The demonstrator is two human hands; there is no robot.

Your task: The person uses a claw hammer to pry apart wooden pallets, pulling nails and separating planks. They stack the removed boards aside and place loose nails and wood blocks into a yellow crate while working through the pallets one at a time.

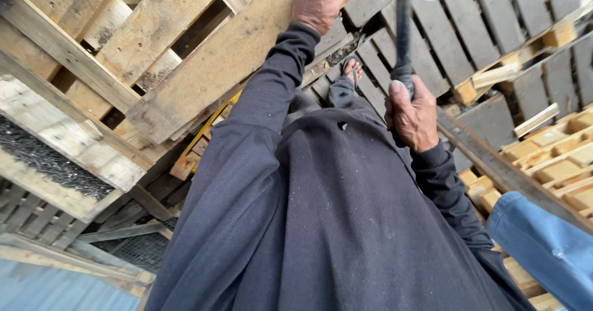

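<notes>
The left hand [319, 2] is closed over the upper edge of a broad, pale plank [216, 58] that runs slantwise across a stack of wooden pallets [74, 70], fingers curled over the far side and the arm stretched out to it in a dark sleeve [259, 132]. The right hand [411, 116] holds a firm grip round the lower end of a dark tool handle [403, 33]; the handle rises to the top edge of the view, where only a pale, blurred bit of its head shows, so what kind of tool it is cannot be told for sure.

As far as can be judged, the plank is still seated on the pallet under the left hand, with no gap or lifted end in sight, so the work on it looks early or midway rather than finished.

Room is tight. The pallet stack fills the left side close to the left arm. Grey slatted pallets [482, 21] lie under the raised handle, with a sandalled foot [352, 70] on them just below the plank's edge. Loose blocks and short boards [556, 163] crowd the right edge, and another person's blue denim leg [543, 243] stands near the right elbow. The clearest space is the strip between the two arms.
</notes>
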